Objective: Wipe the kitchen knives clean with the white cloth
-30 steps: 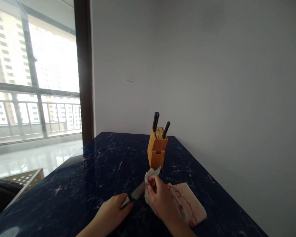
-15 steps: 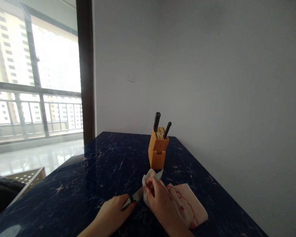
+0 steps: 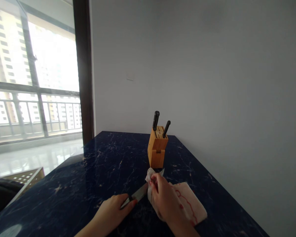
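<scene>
My left hand (image 3: 113,209) is closed around the handle of a kitchen knife (image 3: 140,193), whose blade points away and to the right. Pinched in my right hand (image 3: 164,197) is a thin white cloth or tissue (image 3: 150,194), folded over the blade near its tip. Only the very tip of the blade shows past the cloth; the stretch under it is hidden. Just beyond the tip stands a wooden knife block (image 3: 158,151) with two black-handled knives (image 3: 156,120) in its slots. A folded pink-white cloth with red markings (image 3: 191,204) lies right of my right hand, partly covered by it.
The dark blue marbled table (image 3: 113,158) runs back to a grey wall (image 3: 212,82). At the lower left, below the table edge, is a perforated light-coloured basket or chair (image 3: 29,179) with something dark on it. A window (image 3: 54,65) fills the left side.
My right hand and the white cloth have slid a little along the blade towards its tip, so more blade shows near the handle. My left hand keeps its grip.
</scene>
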`<state>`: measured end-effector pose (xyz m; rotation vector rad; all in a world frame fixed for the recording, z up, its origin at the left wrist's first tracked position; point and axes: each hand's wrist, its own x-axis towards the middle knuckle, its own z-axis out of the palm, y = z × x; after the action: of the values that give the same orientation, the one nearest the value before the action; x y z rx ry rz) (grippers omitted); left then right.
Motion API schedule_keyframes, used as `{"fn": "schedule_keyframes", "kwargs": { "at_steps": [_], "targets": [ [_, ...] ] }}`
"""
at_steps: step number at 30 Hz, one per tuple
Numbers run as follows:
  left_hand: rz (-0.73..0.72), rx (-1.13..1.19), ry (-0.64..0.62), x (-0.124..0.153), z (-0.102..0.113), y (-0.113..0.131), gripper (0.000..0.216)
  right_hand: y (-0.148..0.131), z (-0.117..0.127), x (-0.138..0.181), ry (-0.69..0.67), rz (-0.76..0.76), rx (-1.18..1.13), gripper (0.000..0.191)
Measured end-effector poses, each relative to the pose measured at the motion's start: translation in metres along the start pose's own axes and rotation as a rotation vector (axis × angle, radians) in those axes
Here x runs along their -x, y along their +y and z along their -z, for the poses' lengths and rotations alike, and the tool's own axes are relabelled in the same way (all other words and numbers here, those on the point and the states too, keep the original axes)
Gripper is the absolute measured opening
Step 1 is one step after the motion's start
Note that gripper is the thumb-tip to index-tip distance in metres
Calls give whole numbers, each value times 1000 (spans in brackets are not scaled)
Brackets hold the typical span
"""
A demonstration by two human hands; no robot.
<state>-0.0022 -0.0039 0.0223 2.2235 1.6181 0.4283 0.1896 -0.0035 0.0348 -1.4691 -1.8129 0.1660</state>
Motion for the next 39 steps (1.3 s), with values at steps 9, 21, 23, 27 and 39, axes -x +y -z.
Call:
{"fn": "schedule_keyframes", "kwargs": {
  "at_steps": [9, 21, 23, 27, 39],
  "targets": [
    [16, 89, -38, -4, 0, -5, 24, -6, 4, 2, -57, 34, 154, 18],
    [15, 222, -50, -12, -8, -16, 25, -12, 9, 2, -90, -2, 131, 19],
    [15, 231, -54, -13, -9, -16, 25, -12, 11, 2, -86, -10, 111, 19],
    [8, 223, -56, -13, -8, -15, 25, -19, 9, 6, -176, 79, -9, 18],
    [72, 72, -20, -4, -1, -1, 21, -4, 3, 0, -87, 1, -118, 13]
  ]
}}
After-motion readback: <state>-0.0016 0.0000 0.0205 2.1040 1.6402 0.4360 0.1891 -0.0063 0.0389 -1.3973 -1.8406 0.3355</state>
